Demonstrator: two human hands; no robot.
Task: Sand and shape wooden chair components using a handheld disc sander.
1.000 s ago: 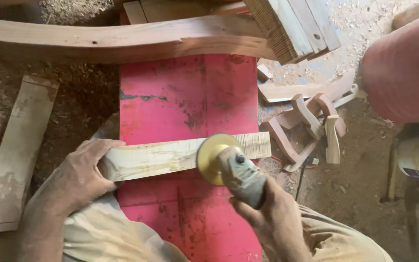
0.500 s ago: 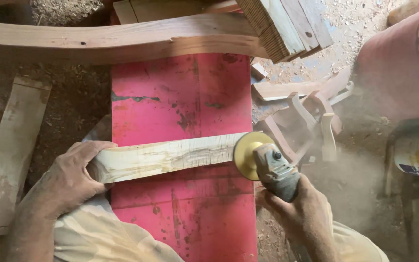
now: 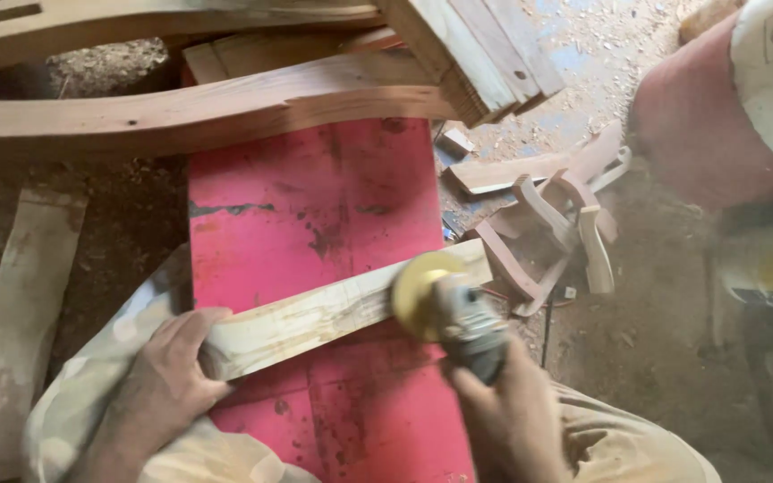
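Head view looks down on a pale, rough-sawn plank (image 3: pixel 315 317) lying slantwise across a pink board (image 3: pixel 306 215), its paint scuffed and flaked dark in patches. Cream with brownish streaks along the grain, the plank rises toward its right end, which reaches past the board's edge. The left hand (image 3: pixel 167 380) is clamped over the plank's lower left end, fingers curled on top. The right hand (image 3: pixel 507 420) is wrapped tight around a grey grinder (image 3: pixel 471 326), whose round yellow disc (image 3: pixel 420 291) sits against the plank near its right end (blurred, so the exact contact is hard to tell). A long curved reddish beam (image 3: pixel 199 112) crosses the board's far end. To the right, small curved offcuts (image 3: pixel 552 228) lie heaped on sawdusty ground beside a red drum (image 3: pixel 700 125).
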